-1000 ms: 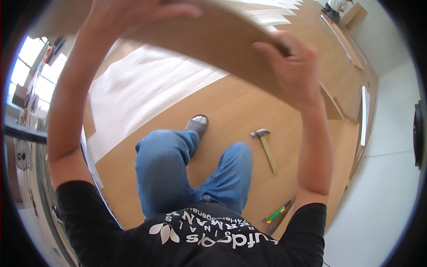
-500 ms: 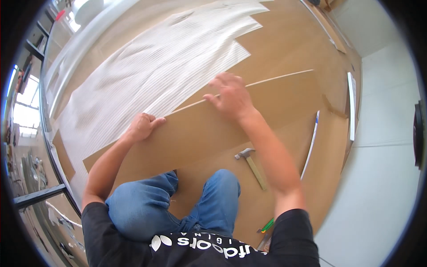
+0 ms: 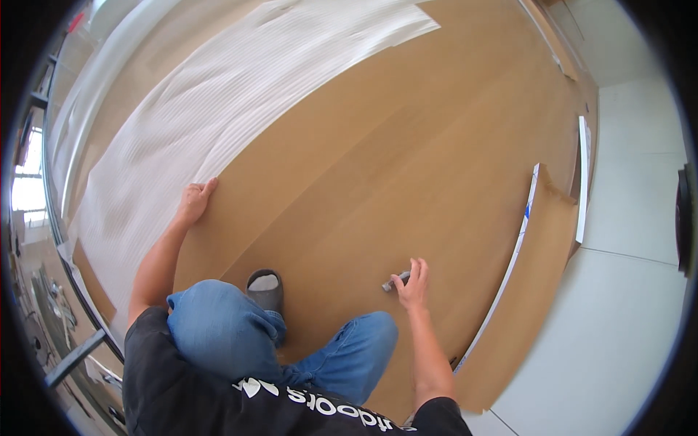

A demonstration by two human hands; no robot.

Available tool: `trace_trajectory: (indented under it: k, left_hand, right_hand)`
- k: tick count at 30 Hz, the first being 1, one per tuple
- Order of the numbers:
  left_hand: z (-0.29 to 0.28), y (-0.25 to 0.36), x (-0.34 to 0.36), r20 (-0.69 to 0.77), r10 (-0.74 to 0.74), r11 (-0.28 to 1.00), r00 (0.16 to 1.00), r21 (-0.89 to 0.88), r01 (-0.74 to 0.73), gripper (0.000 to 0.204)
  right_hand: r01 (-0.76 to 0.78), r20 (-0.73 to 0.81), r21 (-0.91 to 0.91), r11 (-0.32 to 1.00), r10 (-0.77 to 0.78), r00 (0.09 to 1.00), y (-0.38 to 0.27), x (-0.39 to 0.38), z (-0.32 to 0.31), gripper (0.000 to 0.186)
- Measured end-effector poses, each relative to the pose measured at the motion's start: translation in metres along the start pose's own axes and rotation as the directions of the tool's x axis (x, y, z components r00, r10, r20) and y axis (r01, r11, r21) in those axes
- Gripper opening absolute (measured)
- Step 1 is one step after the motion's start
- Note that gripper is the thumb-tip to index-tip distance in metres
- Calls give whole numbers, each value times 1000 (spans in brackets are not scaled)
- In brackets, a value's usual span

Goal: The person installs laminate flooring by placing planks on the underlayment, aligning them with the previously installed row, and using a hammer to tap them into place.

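A long brown board [image 3: 291, 161] lies flat, its far edge over the ribbed white foam sheet [image 3: 167, 127]. My left hand [image 3: 195, 201] is closed at that edge, near the board's left end, with the thumb along the top. To the right of my knees, my right hand [image 3: 414, 285] has its thumb and fingers around a hammer [image 3: 387, 285] by the head. Only part of the metal head shows; the handle is hidden by the hand and forearm.
Brown sheeting [image 3: 436, 182] covers the floor around me. A narrow white-edged strip [image 3: 512, 254] stretches along the right, beside pale floor tiles [image 3: 618, 305]. My shoe [image 3: 265, 292] is on the sheeting close to the board. A dark metal frame [image 3: 76, 357] stands at the left.
The board has gone from tilted to flat, covering the foam's jagged edge. My right hand has left the board and come down to the hammer. My left hand has shifted left.
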State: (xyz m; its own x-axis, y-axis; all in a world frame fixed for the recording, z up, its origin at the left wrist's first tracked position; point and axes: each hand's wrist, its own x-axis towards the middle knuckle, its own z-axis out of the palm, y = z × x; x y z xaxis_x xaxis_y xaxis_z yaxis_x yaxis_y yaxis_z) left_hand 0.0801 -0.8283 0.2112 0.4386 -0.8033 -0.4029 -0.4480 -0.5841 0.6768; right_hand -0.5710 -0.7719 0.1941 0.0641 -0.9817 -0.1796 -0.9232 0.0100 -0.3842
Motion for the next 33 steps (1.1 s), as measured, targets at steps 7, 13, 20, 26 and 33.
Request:
trace_trajectory:
  k: [7, 13, 20, 26, 33]
  left_hand:
    - [2, -10, 57, 49, -15, 996, 999, 83, 11, 66]
    - [9, 2, 63, 108, -75, 987, 991, 147, 59, 65]
    - [18, 4, 68, 91, -70, 993, 993, 102, 60, 63]
    - [16, 10, 77, 88, -122, 978, 989, 179, 105, 61]
    - [15, 0, 90, 77, -124, 973, 989, 206, 106, 61]
  right_hand:
    - [108, 105, -134, 985, -94, 990, 12, -28, -19, 84]
    - [-26, 165, -144, 989, 50, 985, 56, -46, 1, 58]
    - [84, -13, -190, 978, -88, 996, 53, 68, -20, 36]
    - [60, -293, -98, 993, -86, 952, 14, 175, -43, 48]
    - [264, -339, 105, 959, -215, 916, -121, 362, 30, 63]
